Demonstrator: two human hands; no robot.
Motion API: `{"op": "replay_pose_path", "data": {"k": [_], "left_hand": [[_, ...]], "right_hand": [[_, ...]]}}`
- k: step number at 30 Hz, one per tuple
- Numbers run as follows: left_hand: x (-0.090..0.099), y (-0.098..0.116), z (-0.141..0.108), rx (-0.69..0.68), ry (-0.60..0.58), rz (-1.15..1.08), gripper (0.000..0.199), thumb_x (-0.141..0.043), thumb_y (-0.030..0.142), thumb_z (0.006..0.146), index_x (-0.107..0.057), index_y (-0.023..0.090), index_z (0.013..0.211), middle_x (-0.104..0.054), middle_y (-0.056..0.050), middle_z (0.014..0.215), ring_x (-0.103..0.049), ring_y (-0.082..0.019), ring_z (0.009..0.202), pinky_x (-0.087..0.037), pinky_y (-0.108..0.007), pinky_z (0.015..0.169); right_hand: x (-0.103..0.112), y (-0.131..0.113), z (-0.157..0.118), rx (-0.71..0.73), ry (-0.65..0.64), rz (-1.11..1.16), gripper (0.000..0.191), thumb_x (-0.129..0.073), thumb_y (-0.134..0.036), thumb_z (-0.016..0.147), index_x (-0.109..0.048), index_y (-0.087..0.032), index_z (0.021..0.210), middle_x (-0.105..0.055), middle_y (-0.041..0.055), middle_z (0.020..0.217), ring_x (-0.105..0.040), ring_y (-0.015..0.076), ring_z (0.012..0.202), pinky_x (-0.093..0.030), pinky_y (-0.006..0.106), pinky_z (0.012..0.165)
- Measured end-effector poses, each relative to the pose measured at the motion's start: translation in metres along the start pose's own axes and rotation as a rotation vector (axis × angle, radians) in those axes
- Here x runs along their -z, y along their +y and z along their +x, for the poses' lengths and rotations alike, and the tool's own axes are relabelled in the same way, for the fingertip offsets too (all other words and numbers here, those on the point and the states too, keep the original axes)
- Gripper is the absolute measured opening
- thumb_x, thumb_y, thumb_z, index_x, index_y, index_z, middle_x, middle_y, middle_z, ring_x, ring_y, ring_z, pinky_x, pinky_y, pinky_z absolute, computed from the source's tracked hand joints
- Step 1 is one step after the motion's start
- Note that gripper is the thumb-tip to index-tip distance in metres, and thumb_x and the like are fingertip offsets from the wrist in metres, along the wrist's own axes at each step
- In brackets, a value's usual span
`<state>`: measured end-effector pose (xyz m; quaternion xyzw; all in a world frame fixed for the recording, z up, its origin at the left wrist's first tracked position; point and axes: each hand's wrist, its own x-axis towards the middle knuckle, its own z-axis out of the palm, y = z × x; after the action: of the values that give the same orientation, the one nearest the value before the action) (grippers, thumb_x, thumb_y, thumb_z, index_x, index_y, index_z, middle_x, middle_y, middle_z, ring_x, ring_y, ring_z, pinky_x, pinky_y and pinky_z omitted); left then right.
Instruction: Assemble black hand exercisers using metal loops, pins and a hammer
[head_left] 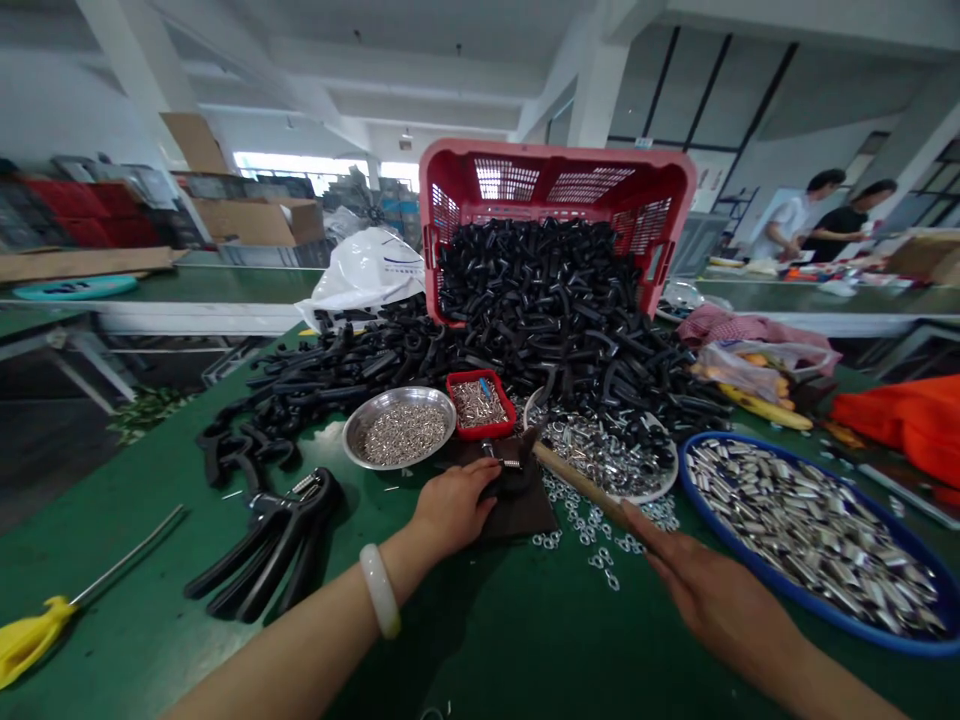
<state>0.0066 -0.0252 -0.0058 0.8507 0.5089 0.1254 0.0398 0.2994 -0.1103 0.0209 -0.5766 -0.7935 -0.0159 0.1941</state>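
Observation:
My right hand (pixel 701 590) is closed around the wooden handle of a hammer (pixel 581 478). The hammer's dark head is over a black handle piece with a small coil spring (pixel 512 463); whether they touch I cannot tell. My left hand (pixel 454 505) has its fingers closed on that piece and holds it down on a dark metal plate (pixel 529 510). Behind the plate stand a steel bowl of small metal pins (pixel 403 432) and a red tray of rivet-like parts (pixel 480 403). Loose metal rings (pixel 592 525) lie right of the plate.
A tipped red crate (pixel 559 155) spills black handles (pixel 547 290) across the table. Assembled black handles (pixel 281 550) and a yellow-handled rod (pixel 127 555) lie left. Right are a white dish of metal parts (pixel 611 455), a blue basin (pixel 817 605), and a banana (pixel 765 408). Two people work beyond.

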Motion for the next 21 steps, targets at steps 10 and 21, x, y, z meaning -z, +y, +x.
{"op": "replay_pose_path", "data": {"k": [10,21], "left_hand": [[0.001,0.001,0.001,0.038,-0.04,-0.051,0.042,-0.045,0.03,0.079,-0.044,0.028,0.121,-0.044,0.004,0.13,-0.05,-0.019,0.105,-0.042,-0.033,0.087],[-0.002,-0.014,0.0,0.18,0.0,-0.19,0.064,-0.055,0.042,0.071,-0.034,0.024,0.129,-0.046,-0.002,0.128,-0.053,-0.019,0.102,-0.042,-0.032,0.087]], "right_hand": [[0.0,0.001,0.001,0.076,-0.064,-0.043,0.052,-0.034,-0.02,0.083,-0.029,-0.028,0.134,-0.068,0.0054,0.089,-0.065,0.0184,0.064,-0.054,0.03,0.055],[0.017,-0.026,0.012,0.022,0.169,0.087,0.055,-0.039,-0.027,0.084,-0.021,-0.026,0.136,-0.051,0.0044,0.123,-0.057,0.0211,0.1,-0.05,0.033,0.081]]}}
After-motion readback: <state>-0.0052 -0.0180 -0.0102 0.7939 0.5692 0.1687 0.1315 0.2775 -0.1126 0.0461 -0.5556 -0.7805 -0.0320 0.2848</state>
